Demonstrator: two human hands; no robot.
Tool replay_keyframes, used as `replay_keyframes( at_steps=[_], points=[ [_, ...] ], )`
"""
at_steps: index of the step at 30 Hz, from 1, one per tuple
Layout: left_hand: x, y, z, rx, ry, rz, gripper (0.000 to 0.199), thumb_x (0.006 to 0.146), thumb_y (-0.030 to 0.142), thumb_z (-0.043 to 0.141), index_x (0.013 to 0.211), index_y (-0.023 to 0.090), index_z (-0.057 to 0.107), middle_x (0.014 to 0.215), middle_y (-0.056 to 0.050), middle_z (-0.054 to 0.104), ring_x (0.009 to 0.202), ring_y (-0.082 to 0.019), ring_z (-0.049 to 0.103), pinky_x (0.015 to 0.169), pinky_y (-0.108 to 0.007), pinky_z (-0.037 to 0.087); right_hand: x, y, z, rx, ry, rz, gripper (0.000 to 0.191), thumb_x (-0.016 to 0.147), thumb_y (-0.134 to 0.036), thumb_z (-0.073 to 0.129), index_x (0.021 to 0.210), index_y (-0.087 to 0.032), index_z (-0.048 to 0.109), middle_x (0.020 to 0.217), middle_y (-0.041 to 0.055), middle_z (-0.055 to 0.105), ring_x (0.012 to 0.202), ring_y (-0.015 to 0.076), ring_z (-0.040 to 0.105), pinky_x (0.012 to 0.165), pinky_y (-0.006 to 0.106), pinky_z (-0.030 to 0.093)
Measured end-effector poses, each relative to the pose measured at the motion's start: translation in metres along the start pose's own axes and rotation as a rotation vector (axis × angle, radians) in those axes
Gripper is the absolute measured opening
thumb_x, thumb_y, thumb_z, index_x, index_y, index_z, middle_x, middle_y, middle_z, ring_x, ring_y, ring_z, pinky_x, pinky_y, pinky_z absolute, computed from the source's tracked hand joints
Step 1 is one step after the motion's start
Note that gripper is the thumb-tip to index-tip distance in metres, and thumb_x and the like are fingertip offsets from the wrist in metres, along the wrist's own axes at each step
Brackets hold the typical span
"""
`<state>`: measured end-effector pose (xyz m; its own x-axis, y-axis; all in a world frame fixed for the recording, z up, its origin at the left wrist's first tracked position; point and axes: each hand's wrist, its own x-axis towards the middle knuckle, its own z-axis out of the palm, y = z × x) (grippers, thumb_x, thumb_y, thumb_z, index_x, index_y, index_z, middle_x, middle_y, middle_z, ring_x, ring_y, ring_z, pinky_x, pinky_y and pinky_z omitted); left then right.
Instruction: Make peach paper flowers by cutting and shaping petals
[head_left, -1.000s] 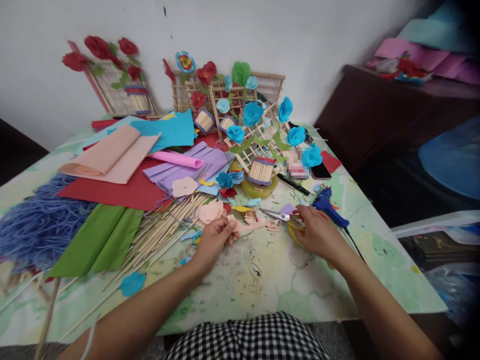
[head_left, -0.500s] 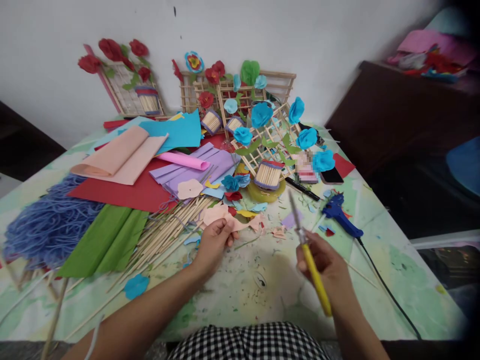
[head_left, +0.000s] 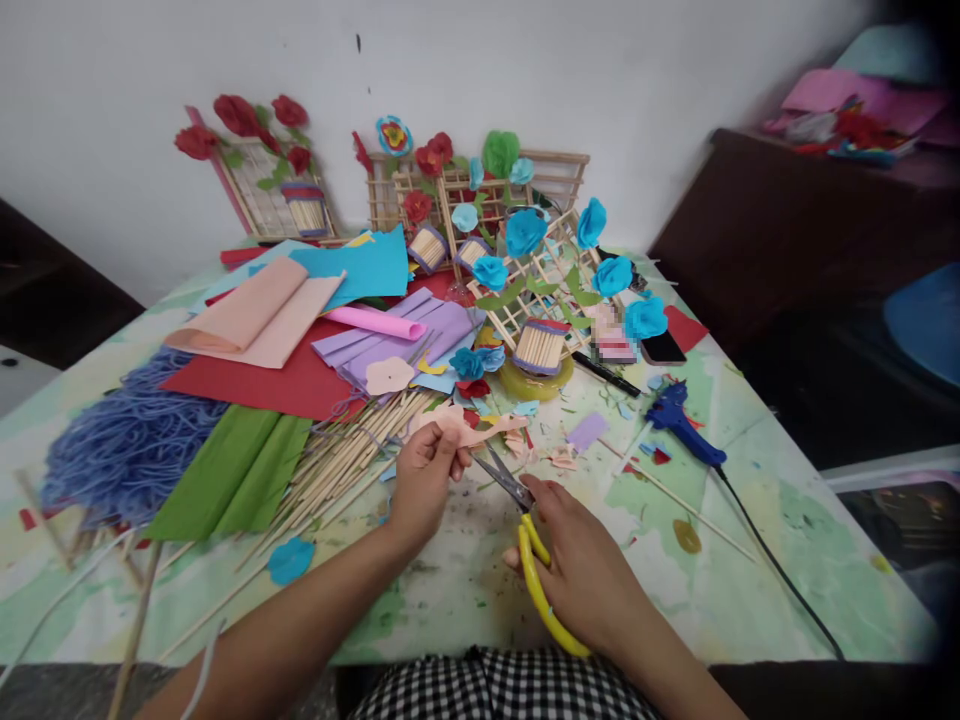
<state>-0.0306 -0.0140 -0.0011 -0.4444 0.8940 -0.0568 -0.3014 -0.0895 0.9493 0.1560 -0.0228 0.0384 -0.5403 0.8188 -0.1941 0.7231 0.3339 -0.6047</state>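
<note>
My left hand (head_left: 427, 480) pinches a piece of peach paper (head_left: 487, 430), part of which trails off to the right of the fingers. My right hand (head_left: 574, 560) is wrapped round the yellow handles of a pair of scissors (head_left: 536, 570). The blades are slightly parted and point up and left, their tips close to the left fingers and just below the paper strip. A flower-shaped peach cutout (head_left: 388, 376) lies behind the left hand.
Thin sticks (head_left: 345, 450), green paper (head_left: 225, 475) and blue yarn (head_left: 135, 440) lie at left. A small lattice with blue flowers (head_left: 525, 232) stands behind the hands. A blue glue gun (head_left: 686, 425) with a black cord lies at right, near a loose stick (head_left: 697, 515).
My right hand has moved left and turned the scissors from pointing upward to pointing at the peach paper, with their blades now parted. My left hand still holds the paper.
</note>
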Motion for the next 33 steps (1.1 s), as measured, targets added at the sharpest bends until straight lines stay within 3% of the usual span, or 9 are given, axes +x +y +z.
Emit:
replay_keyframes(
  at_steps=[10, 23, 33],
  points=[
    [-0.008, -0.005, 0.004, 0.071, -0.106, -0.06, 0.03, 0.08, 0.043, 0.056, 0.066, 0.017, 0.05, 0.051, 0.005, 0.052, 0.041, -0.006, 0.039, 0.042, -0.02, 0.026, 0.009, -0.005, 0.001, 0.073, -0.032, -0.034, 0.062, 0.08, -0.03, 0.053, 0.138, -0.018, 0.035, 0.114, 0.0124, 0.057, 0.1, 0.0241, 0.053, 0.082, 0.034, 0.042],
    [-0.007, -0.002, 0.003, -0.116, -0.123, -0.088, 0.023, 0.077, 0.036, 0.06, 0.066, 0.017, 0.054, 0.056, 0.002, 0.053, 0.047, -0.007, 0.042, 0.044, -0.02, 0.03, 0.014, -0.001, 0.003, 0.11, -0.02, -0.038, 0.062, 0.079, -0.033, 0.055, 0.136, -0.018, 0.039, 0.105, 0.0103, 0.061, 0.086, 0.0208, 0.056, 0.071, 0.028, 0.042],
    [-0.007, 0.003, 0.005, -0.097, -0.1, -0.106, 0.023, 0.075, 0.034, 0.062, 0.063, 0.016, 0.054, 0.054, 0.002, 0.052, 0.046, -0.007, 0.041, 0.044, -0.019, 0.029, 0.014, -0.003, 0.004, 0.15, -0.014, -0.031, 0.059, 0.08, -0.035, 0.054, 0.134, -0.017, 0.042, 0.092, 0.0075, 0.062, 0.076, 0.0191, 0.054, 0.069, 0.029, 0.041]
  ],
)
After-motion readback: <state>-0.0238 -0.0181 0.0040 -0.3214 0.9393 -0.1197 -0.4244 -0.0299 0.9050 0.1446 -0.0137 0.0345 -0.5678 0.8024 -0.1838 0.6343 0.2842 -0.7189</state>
